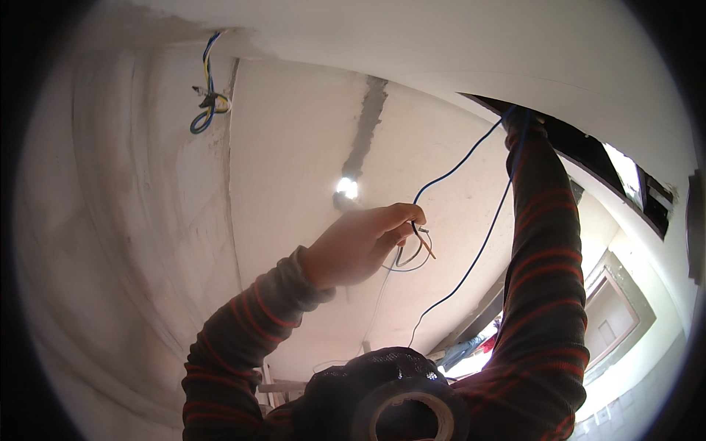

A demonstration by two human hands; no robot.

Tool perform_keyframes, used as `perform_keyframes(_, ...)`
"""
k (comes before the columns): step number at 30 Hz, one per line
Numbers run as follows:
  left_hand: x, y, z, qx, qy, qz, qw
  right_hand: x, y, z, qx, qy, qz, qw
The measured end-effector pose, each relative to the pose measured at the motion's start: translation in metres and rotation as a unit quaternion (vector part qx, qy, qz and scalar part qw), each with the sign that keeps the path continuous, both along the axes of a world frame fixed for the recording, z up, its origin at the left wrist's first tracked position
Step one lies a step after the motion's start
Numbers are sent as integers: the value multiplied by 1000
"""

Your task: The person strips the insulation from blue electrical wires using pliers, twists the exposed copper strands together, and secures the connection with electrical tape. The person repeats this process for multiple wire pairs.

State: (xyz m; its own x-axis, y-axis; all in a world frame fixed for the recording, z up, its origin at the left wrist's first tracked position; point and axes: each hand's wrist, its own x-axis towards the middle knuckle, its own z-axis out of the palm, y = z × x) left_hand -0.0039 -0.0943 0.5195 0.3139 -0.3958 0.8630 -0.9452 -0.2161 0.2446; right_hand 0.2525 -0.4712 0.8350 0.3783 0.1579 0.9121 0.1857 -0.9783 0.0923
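My left hand (373, 242), in a striped sleeve, is raised at the middle, its fingers closed on a bunch of thin wires (417, 246) with bent, loose ends. A blue wire (456, 170) runs from those fingers up to a dark ceiling opening (566, 136). A second blue wire (474, 266) hangs from the same opening down past my left hand. My right arm reaches up to that opening, where my right hand (526, 121) is in shadow; its fingers are hidden.
A bundle of coloured wires (201, 121) dangles at upper left. A small lit lamp (347, 187) sits on a rough grey strip. A black mesh cap (368, 367) and a dark tape roll (441, 419) are at the lower edge. A framed opening (612, 316) is at right.
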Motion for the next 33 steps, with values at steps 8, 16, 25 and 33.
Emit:
perform_keyframes(8, 4, -1, -7, -53, -14, -19, 998, -37, -6, -56, 169, -141, 215, 952)
perform_keyframes(16, 1, -13, -7, -91, -36, -35, 995, -263, 113, -283, -66, -180, 481, 855)
perform_keyframes(25, 4, -30, -16, -176, -49, 56, 982, -227, 146, -276, -88, -89, 528, 840)
perform_keyframes(33, -8, -3, -27, -245, 62, -11, 967, -248, 150, -263, -102, 2, 414, 904)
